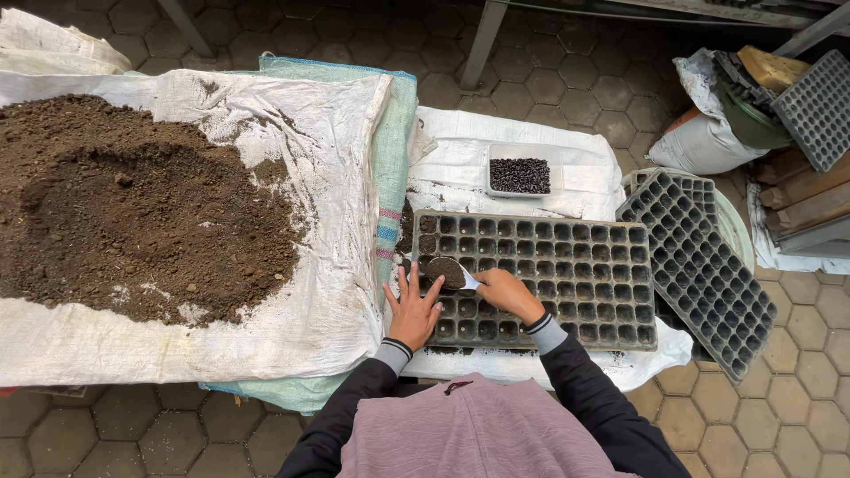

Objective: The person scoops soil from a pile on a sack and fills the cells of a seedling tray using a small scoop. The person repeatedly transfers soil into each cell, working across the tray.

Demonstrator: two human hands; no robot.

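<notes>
- Nearest the camera sits the person's torso in a mauve top [478,434] with black sleeves and grey cuffs.
- The left hand [413,310] lies flat, fingers spread and holding nothing, on the near-left corner of the black seedling tray [567,274].
- The right hand [506,292] is closed around the pale handle of a small scoop [450,271], which carries a mound of dark soil above the tray's left-hand cells.
- The seedling tray rests lengthwise on a white woven sack [460,177] in front of the person; its far-left cells hold soil, most others look unfilled.
- To the left, a big heap of brown soil [133,212] spreads over another white sack [336,292], with a green-edged sack [394,150] under it.
- To the right, a second black cell tray [699,265] lies at a slant, overlapping a round pale basin [735,230].
- Beyond the tray, a small clear rectangular container of dark seeds or pellets [520,173] sits on the white sack; which they are cannot be told.
- Farthest right, a stuffed white bag [699,124], another cell tray [819,106] and wooden planks [806,190] stand on hexagonal paving [567,80].
</notes>
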